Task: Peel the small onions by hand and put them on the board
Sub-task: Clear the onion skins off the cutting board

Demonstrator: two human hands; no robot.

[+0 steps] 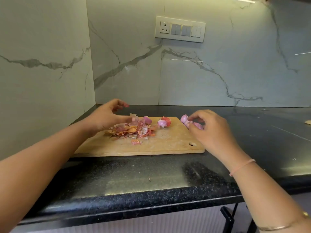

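Observation:
A wooden cutting board (161,145) lies on the black counter. A heap of dry onion skins (129,130) covers its far left part. Two small pink onions (162,122) sit near the board's far middle, and another onion (147,119) lies beside the skins. My left hand (107,116) hovers over the skin heap with fingers loosely spread, holding nothing. My right hand (208,128) is at the board's far right corner, its fingers curled round peeled pink onions (184,118).
The black granite counter (134,179) runs to a rounded front edge. Marble walls close in behind and on the left. A switch panel (180,29) is on the back wall. A pale object (308,122) shows at the far right edge.

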